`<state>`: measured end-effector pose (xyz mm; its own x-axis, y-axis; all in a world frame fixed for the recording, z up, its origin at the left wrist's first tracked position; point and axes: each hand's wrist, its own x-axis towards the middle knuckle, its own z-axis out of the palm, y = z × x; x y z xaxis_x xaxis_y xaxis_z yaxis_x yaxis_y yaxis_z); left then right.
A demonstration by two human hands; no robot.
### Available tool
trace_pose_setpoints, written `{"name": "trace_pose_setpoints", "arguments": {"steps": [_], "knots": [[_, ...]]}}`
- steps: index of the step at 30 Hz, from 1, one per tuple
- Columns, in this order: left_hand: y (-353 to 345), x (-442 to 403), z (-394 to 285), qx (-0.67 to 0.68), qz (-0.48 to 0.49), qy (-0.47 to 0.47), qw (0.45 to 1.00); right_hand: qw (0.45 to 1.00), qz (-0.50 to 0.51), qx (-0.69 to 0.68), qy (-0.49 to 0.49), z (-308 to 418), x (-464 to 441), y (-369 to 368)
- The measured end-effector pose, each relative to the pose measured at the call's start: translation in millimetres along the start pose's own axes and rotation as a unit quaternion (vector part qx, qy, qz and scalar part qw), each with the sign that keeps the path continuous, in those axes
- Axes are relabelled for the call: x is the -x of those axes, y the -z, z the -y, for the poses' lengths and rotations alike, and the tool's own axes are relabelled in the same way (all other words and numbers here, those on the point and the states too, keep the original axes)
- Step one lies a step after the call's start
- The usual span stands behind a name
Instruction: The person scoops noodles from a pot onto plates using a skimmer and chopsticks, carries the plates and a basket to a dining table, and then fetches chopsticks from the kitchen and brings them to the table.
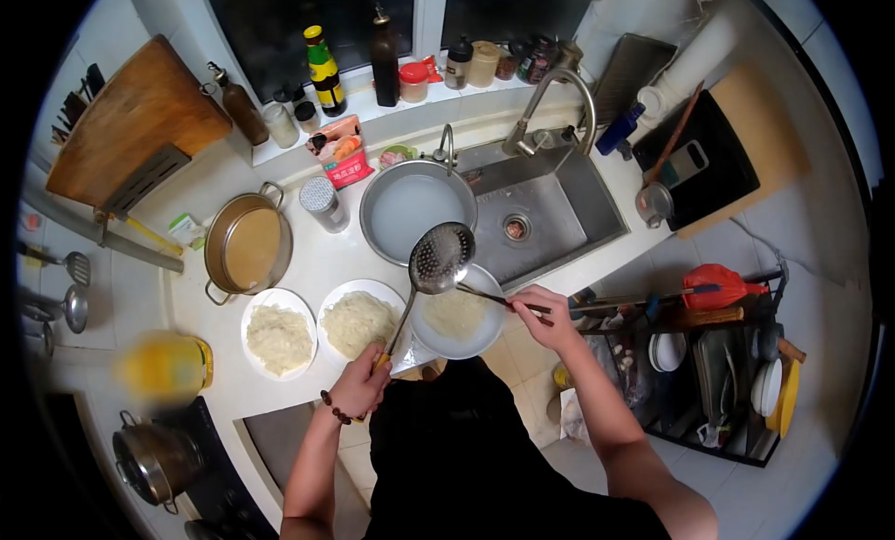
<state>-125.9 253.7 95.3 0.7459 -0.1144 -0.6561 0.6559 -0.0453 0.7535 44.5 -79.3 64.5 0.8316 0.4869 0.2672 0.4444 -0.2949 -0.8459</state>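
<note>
My left hand (362, 383) is closed around the handle of a perforated skimmer (443, 257). The skimmer's bowl hangs over the near rim of a metal basin (367, 232) of cloudy liquid and over the far edge of a white plate (497, 333). Pale, shredded or noodle-like food (454, 318) lies on that plate. In my right hand (545, 318) is a pair of dark chopsticks (489, 298), their tips beside the skimmer's lower edge. Two more white plates, one in the middle (323, 302) and one at left (247, 318), carry heaps of similar pale food.
A two-handled pot (214, 256) with brownish liquid stands behind the left plate. Near the basin are a shaker can (323, 204) and a pink food packet (345, 155). The sink (569, 204) is at right; a dish rack (709, 381) stands below. Bottles line the sill.
</note>
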Motion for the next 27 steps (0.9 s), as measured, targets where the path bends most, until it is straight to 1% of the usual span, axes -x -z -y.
{"name": "trace_pose_setpoints", "arguments": {"steps": [1,3,5,6,7,8,9,10,12,14,16,17,18,20,21,22,23,24,25,27], "knots": [[1,-3,2,0.008,0.001,-0.005,1.000,1.000,0.024,0.016,-0.006,-1,2,5],[0,-4,3,0.015,0.002,-0.008,1.000,0.999,0.034,0.008,-0.023,-6,8,12],[-2,-6,-3,0.097,-0.010,0.001,0.995,0.999,0.040,0.000,-0.037,-15,9,15],[-1,-9,-3,0.098,-0.013,0.001,0.995,0.998,0.015,-0.031,-0.052,-20,10,14],[4,-16,-2,0.154,0.003,0.000,0.988,0.996,-0.011,-0.063,-0.067,-24,9,14],[8,-25,-1,0.209,0.018,-0.003,0.978,0.996,-0.010,-0.065,-0.062,-25,8,13],[10,-34,0,0.226,0.012,-0.003,0.974,0.991,-0.032,-0.096,-0.089,-24,7,11],[13,-44,0,0.225,0.009,-0.006,0.974,0.984,-0.055,-0.127,-0.116,-24,7,8],[18,-66,-3,0.260,-0.004,0.001,0.965,0.981,-0.069,-0.145,-0.110,-24,5,5],[19,-84,-11,0.247,-0.026,-0.006,0.969,0.978,-0.081,-0.162,-0.107,-26,7,5],[16,-100,-18,0.181,-0.106,-0.008,0.978,0.974,-0.092,-0.175,-0.111,-30,7,7],[17,-110,-17,0.141,-0.124,-0.018,0.982,0.974,-0.091,-0.176,-0.108,-32,6,9],[17,-117,-15,0.141,-0.126,-0.018,0.982,0.969,-0.103,-0.193,-0.117,-33,6,11],[13,-127,-24,0.029,-0.199,-0.022,0.979,0.963,-0.115,-0.211,-0.124,-36,4,19],[16,-131,-26,-0.065,-0.225,-0.022,0.972,0.961,-0.122,-0.219,-0.119,-39,3,25],[18,-139,-20,-0.065,-0.226,-0.022,0.972,0.959,-0.128,-0.227,-0.114,-40,2,28],[19,-148,-13,-0.173,-0.273,-0.078,0.943,0.956,-0.146,-0.227,-0.113,-34,-3,33],[21,-155,-5,-0.278,-0.315,-0.131,0.898,0.956,-0.146,-0.228,-0.112,-38,-5,37],[19,-153,-13,-0.278,-0.316,-0.131,0.898,0.956,-0.158,-0.218,-0.115,-41,-7,44],[13,-149,-28,-0.303,-0.302,-0.075,0.901,0.955,-0.183,-0.203,-0.120,-46,-12,53]]}}
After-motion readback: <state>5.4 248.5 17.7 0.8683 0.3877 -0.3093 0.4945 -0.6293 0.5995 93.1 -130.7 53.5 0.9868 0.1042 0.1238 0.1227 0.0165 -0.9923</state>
